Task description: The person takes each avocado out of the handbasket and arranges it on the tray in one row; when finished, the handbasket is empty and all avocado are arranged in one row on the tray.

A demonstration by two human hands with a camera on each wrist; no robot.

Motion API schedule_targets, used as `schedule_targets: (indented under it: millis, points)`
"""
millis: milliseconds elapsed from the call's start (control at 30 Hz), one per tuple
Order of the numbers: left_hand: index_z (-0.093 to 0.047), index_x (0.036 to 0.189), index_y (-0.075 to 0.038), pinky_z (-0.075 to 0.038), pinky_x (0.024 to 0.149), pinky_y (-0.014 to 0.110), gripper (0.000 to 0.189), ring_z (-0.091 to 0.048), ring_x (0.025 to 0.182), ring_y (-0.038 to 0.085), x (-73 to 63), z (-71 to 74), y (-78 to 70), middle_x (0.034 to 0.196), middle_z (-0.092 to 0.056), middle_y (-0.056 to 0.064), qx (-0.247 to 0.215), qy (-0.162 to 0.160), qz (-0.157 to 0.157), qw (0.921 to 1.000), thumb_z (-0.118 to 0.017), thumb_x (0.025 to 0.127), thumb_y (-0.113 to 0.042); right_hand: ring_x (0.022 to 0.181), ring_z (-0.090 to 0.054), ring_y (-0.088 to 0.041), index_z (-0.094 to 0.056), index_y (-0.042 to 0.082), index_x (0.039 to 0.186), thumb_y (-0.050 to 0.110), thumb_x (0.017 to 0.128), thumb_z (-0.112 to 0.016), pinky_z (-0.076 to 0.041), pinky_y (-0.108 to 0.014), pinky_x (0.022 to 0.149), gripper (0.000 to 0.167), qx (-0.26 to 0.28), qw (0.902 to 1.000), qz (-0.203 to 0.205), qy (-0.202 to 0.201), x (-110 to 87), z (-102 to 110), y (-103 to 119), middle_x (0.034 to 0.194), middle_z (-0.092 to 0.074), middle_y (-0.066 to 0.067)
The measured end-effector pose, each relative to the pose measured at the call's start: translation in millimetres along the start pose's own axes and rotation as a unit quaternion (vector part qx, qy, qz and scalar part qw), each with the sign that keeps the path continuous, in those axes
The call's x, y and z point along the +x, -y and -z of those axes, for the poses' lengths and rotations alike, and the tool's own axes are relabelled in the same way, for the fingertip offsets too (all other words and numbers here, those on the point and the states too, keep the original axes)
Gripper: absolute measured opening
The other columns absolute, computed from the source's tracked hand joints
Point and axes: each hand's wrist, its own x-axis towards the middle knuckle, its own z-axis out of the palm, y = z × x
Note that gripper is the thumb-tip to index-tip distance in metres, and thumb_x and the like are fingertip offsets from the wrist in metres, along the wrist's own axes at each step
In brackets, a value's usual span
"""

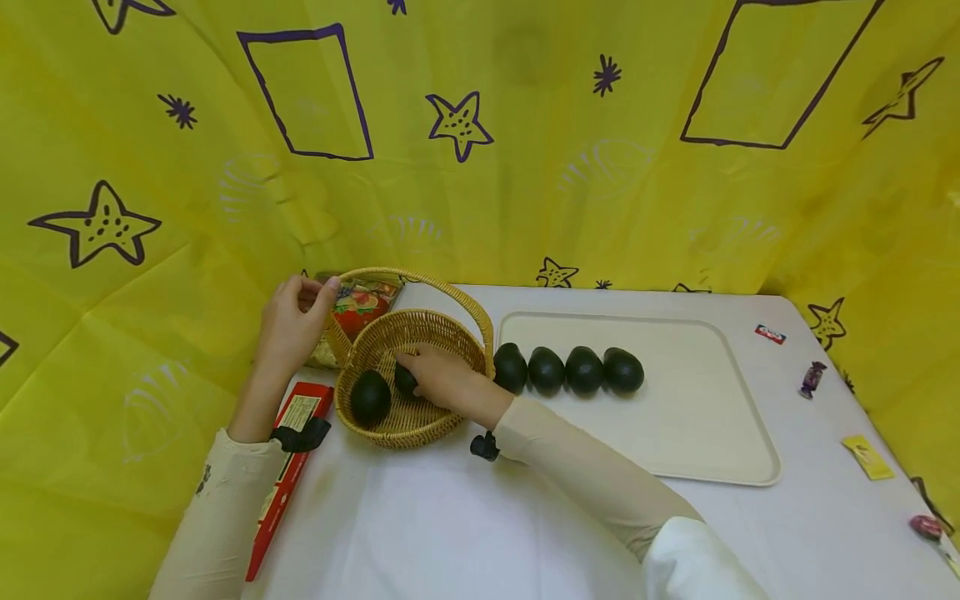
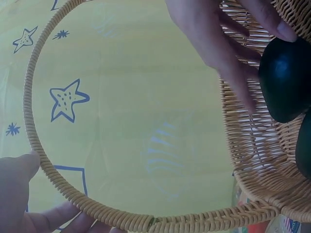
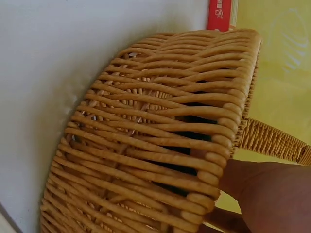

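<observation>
A wicker basket (image 1: 429,433) with a tall arched handle (image 1: 450,287) stands on the table. My left hand (image 1: 294,321) grips the left side of that handle, thumb on one side and fingers on the other in the left wrist view. My right hand (image 1: 442,375) reaches down into the basket, its fingers holding a dark green avocado (image 1: 405,379). To the left of it, a second avocado (image 1: 371,398) lies in the basket. In the right wrist view, the woven wall (image 3: 146,136) hides most of the held fruit and the fingers.
On a cream tray (image 1: 697,417) to the right, several avocados (image 1: 584,371) lie in a row. Left of the basket are a red box (image 1: 272,517) and a colourful packet (image 1: 360,308). Wrapped sweets (image 1: 812,379) and a yellow sachet (image 1: 868,457) lie along the right edge.
</observation>
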Motion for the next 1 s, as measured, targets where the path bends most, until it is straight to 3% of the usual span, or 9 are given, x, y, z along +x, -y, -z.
schedule_targets:
  millis: [233,467,733,1000]
  points:
    - [-0.058,0.125,0.003,-0.045,0.098,0.055,0.068,-0.056,0.113,0.040,0.5,-0.4,0.1,0.124,-0.056,0.024,0.000,-0.003,-0.004,1.0000,-0.050,0.106,-0.062,0.130,-0.062,-0.023,-0.058,0.008,0.146,0.029,0.099,-0.077,-0.053,-0.033,0.105,0.054,-0.020,0.9996,0.006,0.020,6.2,-0.5,4.3,0.143,-0.061,-0.011]
    - [-0.059,0.125,0.004,-0.045,0.097,0.053,0.068,-0.056,0.112,0.040,-0.4,-0.4,-0.9,0.123,-0.057,0.025,-0.001,-0.004,-0.004,1.0000,-0.051,0.106,-0.061,0.122,-0.067,-0.022,-0.057,0.006,0.145,0.029,0.100,-0.076,-0.057,-0.032,0.097,0.054,-0.031,0.9984,0.001,0.047,8.3,-0.4,8.1,0.140,-0.062,-0.011]
    - [-0.058,0.126,0.004,-0.044,0.095,0.049,0.069,-0.056,0.111,0.039,-0.3,0.0,-0.8,0.123,-0.056,0.024,-0.002,-0.003,-0.003,1.0000,-0.050,0.106,-0.062,0.112,-0.072,-0.021,-0.069,0.006,0.129,0.031,0.093,-0.084,-0.060,-0.031,0.089,0.045,-0.014,0.9985,0.003,0.052,7.6,3.2,9.6,0.128,-0.070,-0.010]
    - [-0.059,0.125,0.004,-0.043,0.094,0.048,0.068,-0.056,0.110,0.038,-0.4,0.4,0.0,0.123,-0.057,0.024,0.001,-0.003,-0.005,1.0000,-0.050,0.106,-0.061,0.110,-0.071,-0.020,-0.069,0.007,0.126,0.035,0.095,-0.081,-0.059,-0.031,0.088,0.043,0.024,0.9980,-0.006,0.058,8.0,1.6,5.6,0.123,-0.072,-0.008]
